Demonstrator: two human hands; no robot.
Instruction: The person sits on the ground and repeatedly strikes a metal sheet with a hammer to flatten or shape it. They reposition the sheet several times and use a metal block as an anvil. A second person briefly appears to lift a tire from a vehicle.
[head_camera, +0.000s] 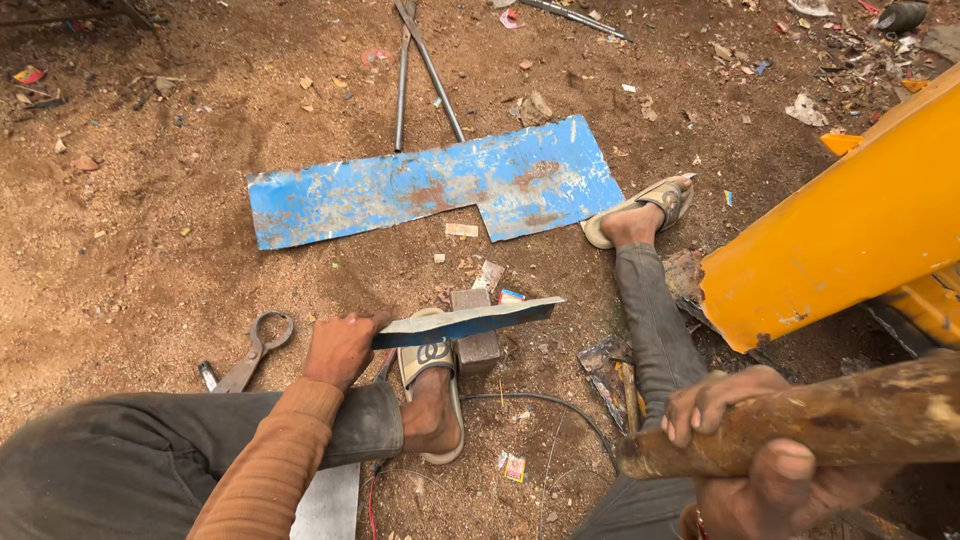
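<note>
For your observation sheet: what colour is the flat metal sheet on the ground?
Blue with rust patches, head view.

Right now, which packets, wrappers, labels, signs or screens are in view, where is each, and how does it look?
Small flat packet: on the dirt near the sandalled foot, rectangular, red and yellow.
Small packet: beside the metal block, red and blue.
Crumpled wrapper: top left on the ground, red and yellow.
No signs or screens.

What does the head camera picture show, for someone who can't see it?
A person sitting on dirt ground holds a blue metal strip in the left hand over a small metal block, and grips a rusty wooden handle in the right hand. A bigger blue metal sheet, tin snips and a yellow metal panel lie around.
</note>
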